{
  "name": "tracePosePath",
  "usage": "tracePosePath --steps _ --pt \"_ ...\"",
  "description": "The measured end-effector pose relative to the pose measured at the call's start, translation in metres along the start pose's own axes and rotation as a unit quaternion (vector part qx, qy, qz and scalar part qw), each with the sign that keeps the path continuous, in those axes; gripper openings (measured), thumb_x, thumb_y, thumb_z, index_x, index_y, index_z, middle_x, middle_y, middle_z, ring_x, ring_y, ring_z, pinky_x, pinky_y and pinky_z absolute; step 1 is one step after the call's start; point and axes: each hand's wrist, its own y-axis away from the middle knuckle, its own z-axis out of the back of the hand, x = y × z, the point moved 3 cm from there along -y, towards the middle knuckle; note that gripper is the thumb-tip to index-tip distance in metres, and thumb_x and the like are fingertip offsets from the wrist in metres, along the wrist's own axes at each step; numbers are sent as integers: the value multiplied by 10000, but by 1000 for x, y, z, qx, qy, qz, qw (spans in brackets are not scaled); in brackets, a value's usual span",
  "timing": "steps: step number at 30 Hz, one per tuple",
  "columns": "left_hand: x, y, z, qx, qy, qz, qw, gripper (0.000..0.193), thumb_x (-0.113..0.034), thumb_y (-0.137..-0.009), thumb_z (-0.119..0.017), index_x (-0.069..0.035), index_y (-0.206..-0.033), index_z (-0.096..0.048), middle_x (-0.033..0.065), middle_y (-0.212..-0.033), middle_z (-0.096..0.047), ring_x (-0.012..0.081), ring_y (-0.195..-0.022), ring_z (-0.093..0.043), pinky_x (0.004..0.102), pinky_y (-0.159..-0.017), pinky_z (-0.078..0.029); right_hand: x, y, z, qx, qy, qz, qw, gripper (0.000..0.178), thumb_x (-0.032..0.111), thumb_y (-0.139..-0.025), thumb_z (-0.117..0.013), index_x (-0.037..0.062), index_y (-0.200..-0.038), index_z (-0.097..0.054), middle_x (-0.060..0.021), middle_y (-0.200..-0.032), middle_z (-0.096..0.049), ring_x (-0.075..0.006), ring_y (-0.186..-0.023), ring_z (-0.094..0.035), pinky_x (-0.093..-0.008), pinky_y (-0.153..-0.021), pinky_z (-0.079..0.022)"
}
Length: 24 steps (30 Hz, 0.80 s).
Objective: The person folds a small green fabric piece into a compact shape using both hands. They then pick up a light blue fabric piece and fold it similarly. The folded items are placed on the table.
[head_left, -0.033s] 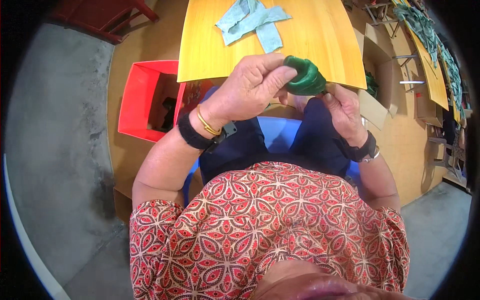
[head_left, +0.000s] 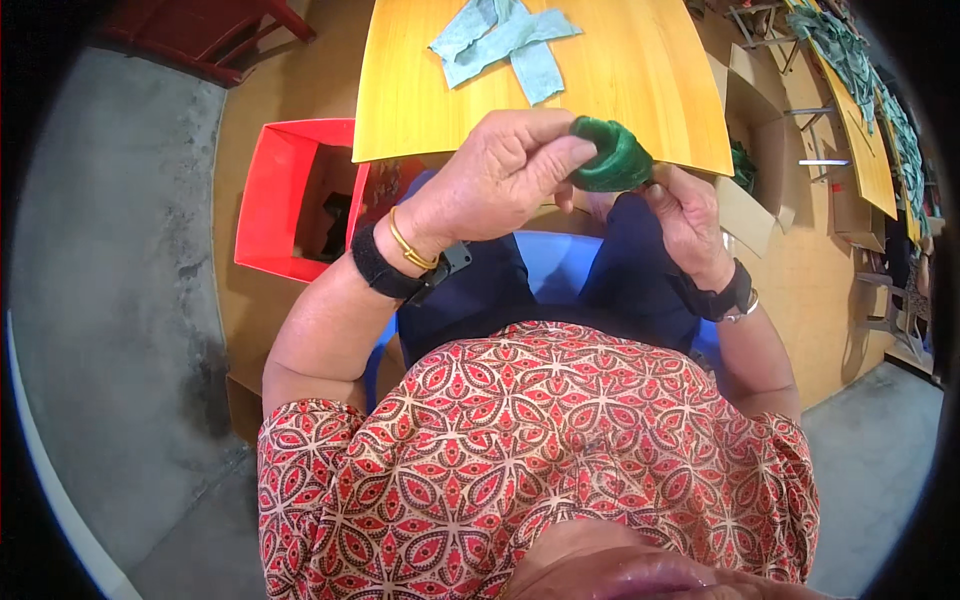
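Observation:
A piece of dark green velvet-like cloth (head_left: 613,160), bunched into a rounded, folded shape, is held up over my lap by the near edge of the table. My left hand (head_left: 520,165) pinches its left end between thumb and fingers. At its narrower right end, the thumb and fingers of my right hand (head_left: 690,220) are closed on the cloth; the fingertips are partly hidden there. Past my hands, light blue-green cloth strips (head_left: 505,50) lie crossed on the yellow wooden table (head_left: 640,70).
Left of the table stands a red open box (head_left: 265,210) with something dark inside. An open cardboard box (head_left: 755,125) holding green cloth is on the right. Farther right, another yellow table (head_left: 860,130) carries a heap of blue-green cloth. I sit on a blue seat (head_left: 555,265).

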Motion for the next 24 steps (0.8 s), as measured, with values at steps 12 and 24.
tracePosePath --steps 12,24 --pt "8 -5 -2 -51 -60 36 996 151 -107 -841 -460 3 -820 -562 2 -593 -528 50 -507 -492 198 -484 -421 19 -2 -4 -7 40 5 999 88 -21 -789 -468 -34 -838 -540 -131 -642 -564 -202 -590 -578 -253 -548 -442" --pt "-8 -5 14 -81 -110 -82 987 226 -98 -798 -563 -1 -999 -526 15 -740 -568 55 -623 -526 186 -519 -432 30 -3 1 -76 117 44 989 77 -3 -772 -504 1 -841 -538 -146 -694 -556 -280 -616 -559 -294 -540 -430"
